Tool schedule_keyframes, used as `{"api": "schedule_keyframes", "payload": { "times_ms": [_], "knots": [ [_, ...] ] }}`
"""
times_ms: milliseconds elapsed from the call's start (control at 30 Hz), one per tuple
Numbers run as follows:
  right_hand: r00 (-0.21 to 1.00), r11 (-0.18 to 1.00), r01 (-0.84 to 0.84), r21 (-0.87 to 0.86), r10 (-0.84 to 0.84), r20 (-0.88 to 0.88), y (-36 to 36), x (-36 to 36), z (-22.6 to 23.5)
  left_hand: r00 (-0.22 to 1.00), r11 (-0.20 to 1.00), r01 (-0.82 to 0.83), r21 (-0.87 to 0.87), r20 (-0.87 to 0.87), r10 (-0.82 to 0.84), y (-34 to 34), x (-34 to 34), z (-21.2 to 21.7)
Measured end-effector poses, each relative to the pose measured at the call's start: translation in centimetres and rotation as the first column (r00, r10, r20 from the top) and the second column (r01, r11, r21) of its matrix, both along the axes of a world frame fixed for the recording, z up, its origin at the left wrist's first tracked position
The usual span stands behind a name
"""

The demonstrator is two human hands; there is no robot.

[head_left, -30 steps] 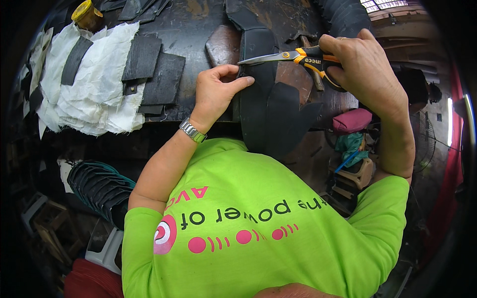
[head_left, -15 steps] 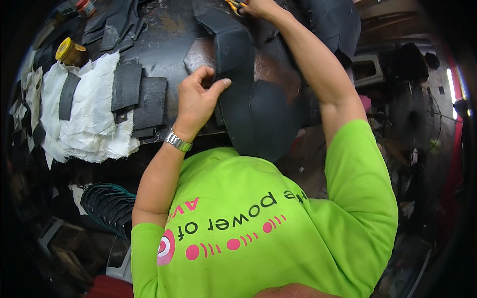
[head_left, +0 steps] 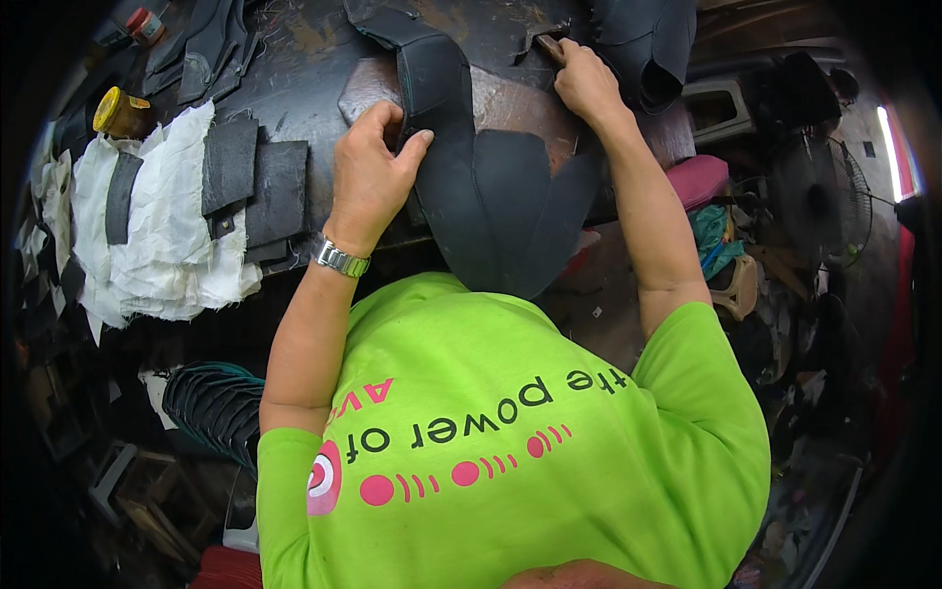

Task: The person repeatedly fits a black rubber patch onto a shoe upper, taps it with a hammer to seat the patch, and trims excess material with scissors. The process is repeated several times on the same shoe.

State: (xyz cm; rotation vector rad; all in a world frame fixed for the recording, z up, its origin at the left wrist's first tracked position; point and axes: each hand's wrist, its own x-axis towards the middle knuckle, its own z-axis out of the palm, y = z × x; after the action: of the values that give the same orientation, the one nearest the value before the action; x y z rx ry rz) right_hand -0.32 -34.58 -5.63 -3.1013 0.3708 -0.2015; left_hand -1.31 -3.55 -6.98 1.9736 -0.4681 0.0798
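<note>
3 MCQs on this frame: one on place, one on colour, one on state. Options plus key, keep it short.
1. Where does the white cloth lie?
A. left of the left hand
B. right of the right hand
C. on the black piece

2. What colour is the lid of the small jar?
A. blue
B. yellow
C. green

3. What is the left hand doing?
A. hanging free above the bench
B. holding scissors
C. pinching the black piece

Key:
1 A, the cloth covers the bench's left side.
2 B, the jar's top shows yellow.
3 C, thumb and fingers close on the piece's edge, while the right hand reaches to the bench's far side.
</note>
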Motion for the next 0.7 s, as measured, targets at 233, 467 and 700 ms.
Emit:
{"api": "schedule_keyframes", "payload": {
  "times_ms": [233,467,700],
  "knots": [
    [0.859,0.496,-0.354,0.793,-0.163,0.485,6.4,-10.1,6.1,0.998,0.986,-0.022,0.165,-0.06,0.033,0.7,0.1,0.5],
    [0.977,0.692,-0.213,0.69,0.141,0.16,11.1,-14.1,7.3,0.999,0.985,-0.014,0.17,-0.036,0.02,0.8,0.4,0.0],
    [0.98,0.791,-0.196,0.58,0.175,0.092,12.3,-15.3,6.0,1.0,0.989,-0.002,0.147,-0.006,0.003,0.9,0.5,-0.2]
  ]
}}
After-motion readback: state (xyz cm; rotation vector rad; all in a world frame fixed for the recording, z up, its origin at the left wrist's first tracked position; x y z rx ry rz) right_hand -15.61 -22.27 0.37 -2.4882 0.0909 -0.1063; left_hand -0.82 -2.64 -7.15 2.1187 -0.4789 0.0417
